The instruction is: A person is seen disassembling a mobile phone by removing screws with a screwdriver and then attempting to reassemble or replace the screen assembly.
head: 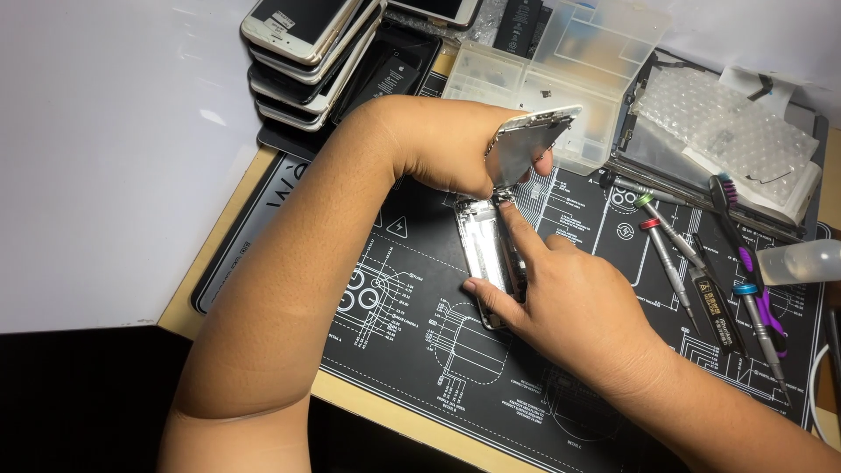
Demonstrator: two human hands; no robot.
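The left hand (455, 144) grips the lifted screen panel (530, 140) of an opened phone, holding it tilted up like a lid. The right hand (569, 302) pins the phone body (486, 250) flat, thumb on its near edge and forefinger reaching into the hinge end. The phone lies near the middle of a black work mat (420, 350) printed with white diagrams. A stack of phones (307, 61) sits at the far left corner, a clear parts box (561, 70) behind the hands, and screwdrivers (674, 254) lie to the right.
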